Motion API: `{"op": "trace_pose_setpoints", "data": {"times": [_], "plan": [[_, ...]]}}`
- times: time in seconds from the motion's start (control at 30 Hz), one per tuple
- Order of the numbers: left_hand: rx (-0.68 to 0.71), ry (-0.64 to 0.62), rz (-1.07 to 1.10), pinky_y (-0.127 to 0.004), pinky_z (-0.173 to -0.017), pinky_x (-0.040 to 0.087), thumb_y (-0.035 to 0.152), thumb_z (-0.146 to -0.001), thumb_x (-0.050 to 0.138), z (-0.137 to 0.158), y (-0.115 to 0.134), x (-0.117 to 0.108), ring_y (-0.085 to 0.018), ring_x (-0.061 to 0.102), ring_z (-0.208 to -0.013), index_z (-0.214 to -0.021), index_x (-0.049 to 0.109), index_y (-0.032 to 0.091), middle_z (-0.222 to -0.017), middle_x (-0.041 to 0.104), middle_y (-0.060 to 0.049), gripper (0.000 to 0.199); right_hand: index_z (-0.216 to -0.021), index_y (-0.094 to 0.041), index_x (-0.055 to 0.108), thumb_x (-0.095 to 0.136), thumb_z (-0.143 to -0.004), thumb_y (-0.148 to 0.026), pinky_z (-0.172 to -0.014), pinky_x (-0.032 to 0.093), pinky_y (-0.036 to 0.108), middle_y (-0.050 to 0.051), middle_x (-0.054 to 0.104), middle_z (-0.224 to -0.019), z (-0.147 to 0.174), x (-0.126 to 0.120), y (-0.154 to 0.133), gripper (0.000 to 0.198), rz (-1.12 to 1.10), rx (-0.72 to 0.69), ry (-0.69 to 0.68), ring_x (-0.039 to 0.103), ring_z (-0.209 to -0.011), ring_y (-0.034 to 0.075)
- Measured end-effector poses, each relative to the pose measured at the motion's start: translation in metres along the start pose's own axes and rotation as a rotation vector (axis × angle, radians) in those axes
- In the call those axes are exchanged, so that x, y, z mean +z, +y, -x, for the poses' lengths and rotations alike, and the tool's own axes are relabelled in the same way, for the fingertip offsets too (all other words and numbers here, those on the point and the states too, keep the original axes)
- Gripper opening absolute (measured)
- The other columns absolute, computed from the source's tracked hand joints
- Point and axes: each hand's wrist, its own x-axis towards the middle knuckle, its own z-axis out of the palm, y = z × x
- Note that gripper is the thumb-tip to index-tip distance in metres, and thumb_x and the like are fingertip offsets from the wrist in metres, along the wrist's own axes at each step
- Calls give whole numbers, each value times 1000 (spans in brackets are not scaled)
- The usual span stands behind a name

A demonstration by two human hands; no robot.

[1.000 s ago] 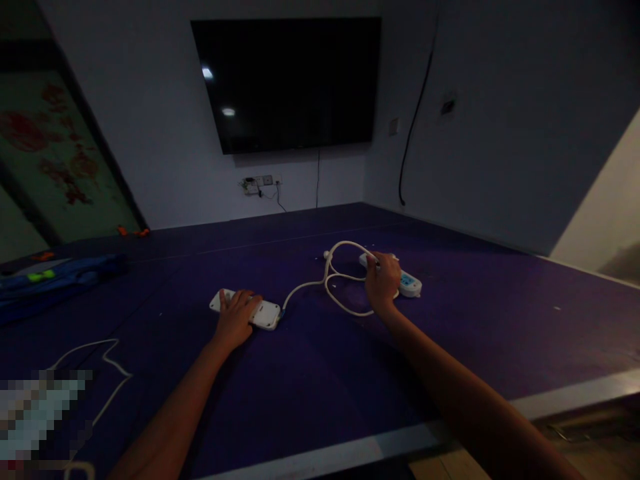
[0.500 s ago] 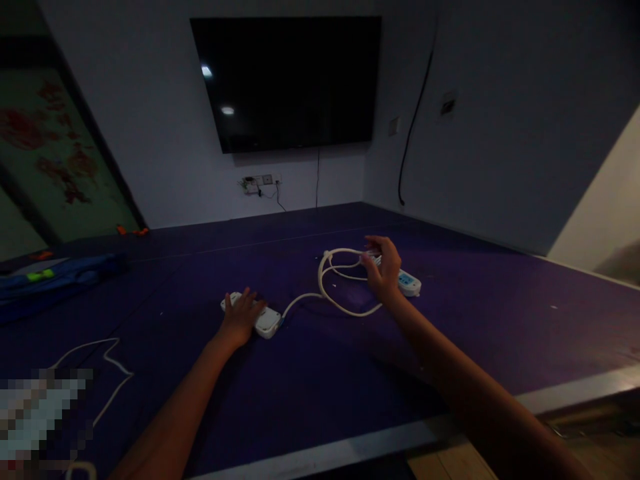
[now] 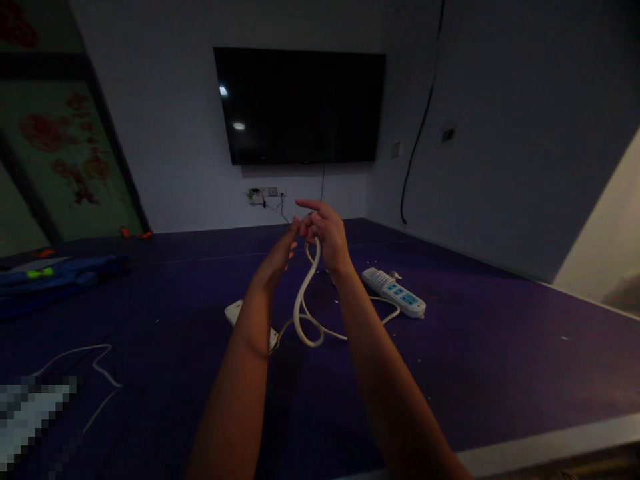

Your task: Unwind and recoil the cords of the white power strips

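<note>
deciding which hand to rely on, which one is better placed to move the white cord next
The right hand, most likely: the white cord runs up into its grip. The left hand is close by, but no clear hold on the cord shows there.

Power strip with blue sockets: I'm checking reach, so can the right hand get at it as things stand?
Probably yes: the power strip lies beside the right forearm, its sockets uncovered, though the right hand holds the white cord.
</note>
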Motion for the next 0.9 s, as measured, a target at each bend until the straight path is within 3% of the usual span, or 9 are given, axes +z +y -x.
{"op": "trace_pose_setpoints", "data": {"times": [0.03,0.1,0.3,0.43,0.53,0.63,0.7,0.8,0.9], "plan": [[-119,-69,86,-47,-80,42,73,-78,5,-3,-8,3,-31,56,-109,-133,41,21,-123,57,-19,84,-103,-20,57,47,-81,-47,-38,23,21,-5,47,-55,1,1,1,36,-45,23,3,31,-40,7],[-227,-219,238,-45,-82,41,74,-76,0,-5,-25,7,-29,54,-111,-134,40,24,-125,56,-16,86,-98,-18,58,46,-80,-50,-35,19,21,-6,46,-52,2,0,2,39,-126,75,10,29,-37,6],[-230,-577,392,-36,-81,42,67,-80,36,-1,-52,5,-23,60,-96,-126,50,15,-108,64,-17,71,-91,-17,59,59,-72,-48,-34,15,21,-9,42,-49,0,-17,4,36,-203,149,-45,24,-34,3],[-164,-645,326,-34,-76,46,59,-77,52,3,-45,-8,-17,60,-78,-111,62,18,-83,66,-7,55,-93,-18,60,64,-70,-41,-35,20,21,-9,41,-52,1,-35,5,33,-177,100,28,25,-37,3],[-43,-454,175,-29,-67,47,47,-76,59,3,-33,-16,-12,54,-63,-102,67,20,-68,59,0,39,-95,-20,62,70,-66,-34,-40,30,21,-7,44,-59,2,-46,4,33,-100,48,36,34,-43,4],[167,-111,-5,-24,-60,44,42,-80,55,0,-18,-21,-12,53,-65,-100,68,19,-74,61,0,33,-105,-23,61,75,-62,-28,-54,44,24,-2,53,-76,3,-51,1,45,29,21,-7,48,-60,9],[303,172,-105,-24,-61,44,38,-79,58,-2,-9,-23,-12,54,-67,-102,66,17,-77,62,-1,32,-118,-27,54,78,-60,-28,-68,49,28,2,57,-99,3,-50,-1,63,108,16,-79,54,-77,13],[489,529,-248,-24,-64,45,32,-73,66,-1,4,-23,-12,55,-70,-101,66,15,-79,62,-3,32,-134,-35,38,81,-56,-30,-86,47,37,5,45,-131,3,-47,-2,89,241,-4,-177,51,-107,22],[642,690,-341,-24,-65,47,26,-72,69,3,13,-22,-13,57,-75,-97,65,16,-83,62,-4,28,-141,-35,27,84,-52,-28,-98,37,47,7,37,-141,4,-43,8,106,381,-4,-242,37,-126,29]]}}
